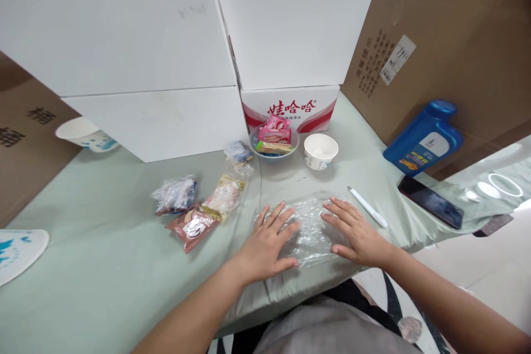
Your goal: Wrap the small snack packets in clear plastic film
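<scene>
A sheet of clear bubble wrap lies flat near the front edge of the table. My left hand rests on its left side, fingers spread. On its right side lies my right hand, also with the fingers apart. Just beyond the right hand is a white pen-like utility knife. To the left of my left hand are a brown snack packet, a yellowish packet in clear wrap and a bundle in bubble wrap.
Behind the wrap stand a bowl of wrapped snacks and a white paper bowl. A blue bottle and a phone are at the right. White boxes and a brown carton wall off the back.
</scene>
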{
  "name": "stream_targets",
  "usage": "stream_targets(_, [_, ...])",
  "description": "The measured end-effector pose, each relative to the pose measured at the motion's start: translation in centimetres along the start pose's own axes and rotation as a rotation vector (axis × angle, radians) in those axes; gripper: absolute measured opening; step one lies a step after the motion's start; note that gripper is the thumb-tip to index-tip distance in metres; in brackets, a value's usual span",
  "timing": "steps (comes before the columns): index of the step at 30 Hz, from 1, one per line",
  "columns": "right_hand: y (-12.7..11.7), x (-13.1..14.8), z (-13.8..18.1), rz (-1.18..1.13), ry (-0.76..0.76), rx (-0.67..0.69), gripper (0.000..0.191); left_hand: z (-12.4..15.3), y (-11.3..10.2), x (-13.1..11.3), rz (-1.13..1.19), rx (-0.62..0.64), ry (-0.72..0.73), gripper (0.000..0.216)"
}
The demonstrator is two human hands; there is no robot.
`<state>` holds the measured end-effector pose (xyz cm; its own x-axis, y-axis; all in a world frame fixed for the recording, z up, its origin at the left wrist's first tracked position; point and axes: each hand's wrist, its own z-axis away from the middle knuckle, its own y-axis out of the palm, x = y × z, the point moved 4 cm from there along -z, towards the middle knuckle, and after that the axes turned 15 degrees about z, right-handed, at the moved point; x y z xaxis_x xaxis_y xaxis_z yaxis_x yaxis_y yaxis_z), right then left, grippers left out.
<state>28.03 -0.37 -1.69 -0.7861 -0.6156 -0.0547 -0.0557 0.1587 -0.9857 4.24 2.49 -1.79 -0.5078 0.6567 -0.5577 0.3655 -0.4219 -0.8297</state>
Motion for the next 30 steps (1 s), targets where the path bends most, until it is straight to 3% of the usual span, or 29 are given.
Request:
stream_targets(2, [-0.7,-0.1,1.5,-0.068,-0.046,0.004,0.064,0.3,-0.6,-0.7,0.046,0.016,-0.002,0.055])
stream_targets(4, [-0.7,-0.3,3.2,-0.107,-0.061,0.036,0.059,0.7,-0.6,-1.1,0.084,0.110,-0.031,0.049])
stream_targets(7, [-0.1,-1.2,5.7,-0.108,0.015,0.030,0.047,1.3,-0.3,-0.9,0.084,0.221,-0.102,0.048])
stream_targets(12, [0.2,-2.2,7.9,-0.110,0.114,-0.075,0.023,1.8,-1.0,-0.5,0.123,0.270,-0.142,0.016])
stream_targets(16, [-0.7,-2.0,7.8,-0.121,0.124,-0.136,0.019,2.0,-2.6,-0.5,0.238,0.258,-0.119,0.015])
stream_targets(19, [-1.3,-2.2,7.0,-0.181,0.184,-0.179,0.015,2.2,-3.8,0.0,0.368,0.219,-0.155,0.013])
stream_targets(21, [-1.2,-2.7,6.2,-0.209,0.303,-0.180,0.015,2.3,-4.4,0.8,0.397,0.154,-0.224,0.010])
stream_targets(25, [-0.2,-4.0,4.3,-0.137,0.549,-0.144,0.018,2.0,-4.9,2.7,0.317,-0.025,-0.387,0.010])
stream_targets(30, [1.5,-4.6,2.0,0.021,0.608,-0.143,0.021,1.0,-4.4,4.1,0.141,-0.170,-0.516,0.014])
